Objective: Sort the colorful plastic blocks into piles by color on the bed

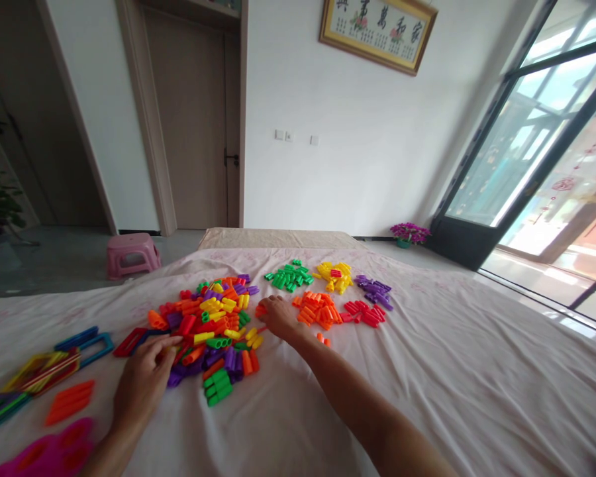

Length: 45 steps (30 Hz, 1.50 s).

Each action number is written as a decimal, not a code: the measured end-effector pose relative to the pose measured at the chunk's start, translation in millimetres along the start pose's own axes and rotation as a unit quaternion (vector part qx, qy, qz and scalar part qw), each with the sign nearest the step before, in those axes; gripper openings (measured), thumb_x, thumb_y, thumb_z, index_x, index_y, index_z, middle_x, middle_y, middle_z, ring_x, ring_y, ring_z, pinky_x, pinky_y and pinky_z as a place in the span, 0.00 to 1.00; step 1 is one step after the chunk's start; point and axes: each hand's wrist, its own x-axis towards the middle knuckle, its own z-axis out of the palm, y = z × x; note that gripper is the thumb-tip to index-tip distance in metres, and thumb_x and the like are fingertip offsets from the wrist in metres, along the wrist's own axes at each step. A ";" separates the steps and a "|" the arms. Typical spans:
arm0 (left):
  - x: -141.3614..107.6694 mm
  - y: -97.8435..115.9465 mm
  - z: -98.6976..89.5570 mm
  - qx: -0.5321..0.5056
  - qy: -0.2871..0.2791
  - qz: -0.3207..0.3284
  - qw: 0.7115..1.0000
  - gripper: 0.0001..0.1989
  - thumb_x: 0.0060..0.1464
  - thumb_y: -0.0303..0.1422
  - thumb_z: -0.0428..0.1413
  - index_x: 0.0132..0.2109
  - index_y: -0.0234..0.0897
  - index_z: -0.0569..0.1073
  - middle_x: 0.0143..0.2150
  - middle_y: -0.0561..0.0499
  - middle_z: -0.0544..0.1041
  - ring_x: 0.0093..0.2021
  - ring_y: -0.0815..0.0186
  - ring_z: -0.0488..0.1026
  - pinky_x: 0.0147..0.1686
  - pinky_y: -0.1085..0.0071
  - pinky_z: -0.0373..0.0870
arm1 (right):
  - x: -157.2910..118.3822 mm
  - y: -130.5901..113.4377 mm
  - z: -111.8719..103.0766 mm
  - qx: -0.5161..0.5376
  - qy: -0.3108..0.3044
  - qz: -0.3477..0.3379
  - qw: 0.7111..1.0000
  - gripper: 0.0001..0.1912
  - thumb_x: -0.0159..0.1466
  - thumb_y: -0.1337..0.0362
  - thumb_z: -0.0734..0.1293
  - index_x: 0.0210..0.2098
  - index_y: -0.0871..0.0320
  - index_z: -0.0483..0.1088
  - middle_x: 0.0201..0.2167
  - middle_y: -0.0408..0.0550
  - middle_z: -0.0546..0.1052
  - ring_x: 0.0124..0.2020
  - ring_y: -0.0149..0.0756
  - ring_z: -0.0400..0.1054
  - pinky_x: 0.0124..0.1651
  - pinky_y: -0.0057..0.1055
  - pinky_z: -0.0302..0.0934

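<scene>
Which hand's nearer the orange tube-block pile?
Right. The right hand is just left of the orange tube-block pile; the left hand is farther off, at the near-left edge of the mixed-colour heap.

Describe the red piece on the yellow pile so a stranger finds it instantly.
On the pale sheet, find the yellow pile between the green pile and purple pile. The red piece lies on it, the only red among its yellow neighbours.
</scene>
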 end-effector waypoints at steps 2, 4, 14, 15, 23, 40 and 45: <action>0.3 0.4 0.2 0.000 0.001 0.002 1.000 0.24 0.57 0.48 0.52 0.48 0.39 0.83 0.57 0.41 0.80 0.61 0.49 0.74 0.67 0.50 0.65 | -10.7 9.8 -10.3 0.009 0.021 0.016 1.000 0.16 0.70 0.58 0.71 0.56 0.54 0.76 0.53 0.53 0.80 0.56 0.44 0.72 0.54 0.33 0.63; 0.6 1.0 0.2 0.000 -0.001 0.009 1.000 0.24 0.57 0.48 0.51 0.48 0.39 0.83 0.57 0.41 0.81 0.61 0.49 0.74 0.67 0.50 0.66 | -22.4 21.6 -22.9 0.009 0.060 0.038 0.997 0.16 0.70 0.60 0.71 0.57 0.53 0.76 0.53 0.52 0.80 0.57 0.45 0.71 0.55 0.34 0.63; 0.0 1.6 -1.9 0.012 0.005 0.009 1.000 0.23 0.56 0.47 0.52 0.47 0.40 0.84 0.56 0.41 0.81 0.60 0.48 0.76 0.65 0.50 0.69 | -82.5 57.1 -75.9 0.000 0.086 0.100 0.991 0.11 0.69 0.59 0.71 0.49 0.55 0.80 0.48 0.50 0.82 0.50 0.42 0.75 0.50 0.32 0.64; 0.0 1.9 -2.1 0.013 0.003 0.007 1.000 0.23 0.56 0.48 0.52 0.47 0.40 0.84 0.57 0.41 0.81 0.60 0.48 0.76 0.65 0.50 0.69 | -89.4 57.4 -79.0 -0.002 0.065 0.101 0.993 0.11 0.69 0.57 0.71 0.47 0.54 0.81 0.46 0.49 0.83 0.49 0.42 0.76 0.48 0.32 0.63; -1.1 6.4 -4.0 0.019 0.010 0.014 1.000 0.23 0.56 0.48 0.52 0.46 0.40 0.84 0.56 0.41 0.82 0.60 0.49 0.76 0.65 0.52 0.70 | -125.2 67.2 -85.6 -0.017 -0.118 0.031 0.992 0.17 0.56 0.66 0.78 0.46 0.53 0.82 0.47 0.49 0.82 0.48 0.44 0.75 0.46 0.31 0.64; 0.8 1.9 -2.4 0.005 -0.001 0.014 1.000 0.23 0.56 0.47 0.52 0.48 0.38 0.83 0.57 0.40 0.81 0.61 0.48 0.75 0.66 0.51 0.67 | -77.3 97.0 -49.1 0.007 0.130 0.078 0.988 0.18 0.74 0.66 0.64 0.61 0.58 0.75 0.65 0.58 0.74 0.64 0.46 0.69 0.68 0.41 0.60; -0.2 5.2 -3.2 0.007 0.004 0.008 1.000 0.24 0.55 0.48 0.52 0.47 0.39 0.84 0.56 0.40 0.81 0.60 0.48 0.76 0.65 0.51 0.68 | -78.3 102.6 -36.2 0.008 0.154 0.065 0.986 0.20 0.75 0.63 0.63 0.64 0.56 0.73 0.68 0.57 0.72 0.67 0.47 0.66 0.71 0.44 0.57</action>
